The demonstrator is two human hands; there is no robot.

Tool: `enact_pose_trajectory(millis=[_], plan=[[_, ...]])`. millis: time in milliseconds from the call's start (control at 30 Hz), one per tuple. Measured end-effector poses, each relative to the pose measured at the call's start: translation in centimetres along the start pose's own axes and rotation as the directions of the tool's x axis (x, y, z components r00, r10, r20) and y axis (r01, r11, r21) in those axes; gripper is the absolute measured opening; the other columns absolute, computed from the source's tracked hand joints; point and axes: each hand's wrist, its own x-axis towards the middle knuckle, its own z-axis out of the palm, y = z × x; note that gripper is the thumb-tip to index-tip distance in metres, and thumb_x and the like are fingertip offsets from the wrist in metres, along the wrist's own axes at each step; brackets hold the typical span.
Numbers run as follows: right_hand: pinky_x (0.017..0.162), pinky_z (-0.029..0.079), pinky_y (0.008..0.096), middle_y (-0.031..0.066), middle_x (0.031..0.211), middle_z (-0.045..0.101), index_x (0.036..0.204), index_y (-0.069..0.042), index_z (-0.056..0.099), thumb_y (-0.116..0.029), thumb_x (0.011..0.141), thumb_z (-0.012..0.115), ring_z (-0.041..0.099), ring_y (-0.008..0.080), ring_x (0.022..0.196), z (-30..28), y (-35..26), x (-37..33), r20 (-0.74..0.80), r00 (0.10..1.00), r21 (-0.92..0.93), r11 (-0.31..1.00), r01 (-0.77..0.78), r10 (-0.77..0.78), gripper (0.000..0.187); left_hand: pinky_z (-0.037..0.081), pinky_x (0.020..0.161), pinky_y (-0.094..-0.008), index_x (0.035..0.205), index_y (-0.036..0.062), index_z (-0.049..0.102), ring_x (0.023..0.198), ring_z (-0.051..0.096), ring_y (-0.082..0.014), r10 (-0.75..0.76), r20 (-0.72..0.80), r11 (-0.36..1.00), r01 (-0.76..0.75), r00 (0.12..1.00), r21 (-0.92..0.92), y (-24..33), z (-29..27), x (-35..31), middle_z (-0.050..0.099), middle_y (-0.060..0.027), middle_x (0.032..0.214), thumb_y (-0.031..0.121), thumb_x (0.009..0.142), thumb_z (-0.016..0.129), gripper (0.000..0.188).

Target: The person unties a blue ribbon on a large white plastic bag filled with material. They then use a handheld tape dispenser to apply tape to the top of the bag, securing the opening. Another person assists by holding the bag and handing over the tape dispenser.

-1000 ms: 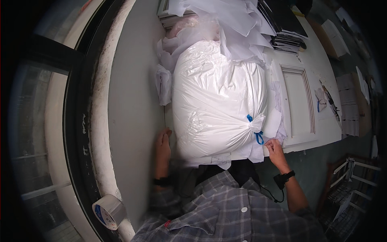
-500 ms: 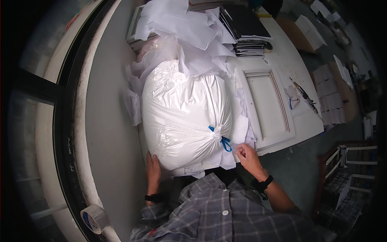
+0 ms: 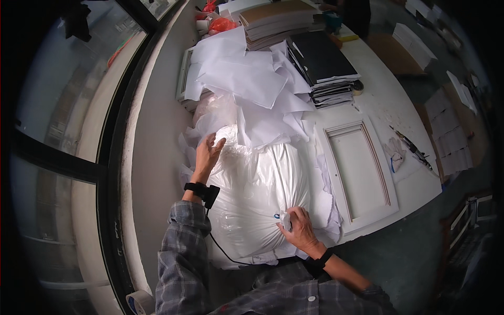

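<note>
A large, stuffed white plastic bag lies on the table in front of me, its neck tied in a knot with a bit of blue tie showing. My right hand is closed around that knot at the bag's near right side. Over the bag's far left part, my left hand has its fingers apart and holds nothing; whether it touches the plastic is unclear. Loose white sheets overlap the bag's far end. A pinkish, see-through plastic bundle pokes out beneath them.
Right of the bag lies a white frame, with a glove and a slim tool beyond it. Stacked black panels stand farther back. Along the left runs a wall. A tape roll sits at lower left. Another person is at the far edge.
My left hand has moved from the bag's near left side to above its far left part. My right hand has gone from beside the blue tie onto the knot. The view has shifted.
</note>
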Motion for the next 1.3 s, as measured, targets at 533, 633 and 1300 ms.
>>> enact_pose_trajectory(millis=[533, 633, 1300], plan=[[0.089, 0.049, 0.0448, 0.0136, 0.093, 0.059, 0.107, -0.005, 0.055, 0.000, 0.090, 0.064, 0.063, 0.0352, 0.090, 2.5, -1.4, -2.8, -0.311, 0.930, 0.359, 0.930, -0.076, 0.196, 0.020, 0.026, 0.045, -0.0326, 0.071, 0.0027, 0.057, 0.047, 0.039, -0.0089, 0.020, 0.178, 0.968, 0.026, 0.984, -0.251, -3.2, 9.2, 11.1, 0.045, 0.0034, 0.057, 0.051, 0.100, 0.064, 0.056], [0.082, 0.049, 0.0417, 0.0122, 0.086, 0.058, 0.102, -0.002, 0.058, -0.006, 0.099, 0.061, 0.060, 0.0347, 0.082, 3.1, -2.8, -2.1, -0.440, 0.888, 0.424, 0.902, 0.075, 0.133, 0.007, 0.025, 0.046, -0.0271, 0.104, 0.0020, 0.076, 0.050, 0.036, -0.0046, 0.009, 0.098, 0.938, 0.026, 0.995, -0.345, -3.1, 7.3, 9.4, 0.043, 0.0059, 0.060, 0.055, 0.105, 0.057, 0.057], [0.061, 0.036, 0.0369, 0.0088, 0.066, 0.045, 0.091, 0.000, 0.057, -0.015, 0.109, 0.057, 0.042, 0.0156, 0.062, -0.4, -12.9, -9.7, -0.180, 0.942, 0.849, 0.528, 0.003, 0.284, 0.024, 0.039, 0.071, -0.0268, 0.092, 0.0080, 0.061, 0.074, 0.046, -0.0097, 0.332, 0.130, 0.663, -0.133, 0.934, -0.737, 15.7, 3.6, -5.4, 0.049, 0.0028, 0.076, 0.030, 0.110, 0.058, 0.029]])
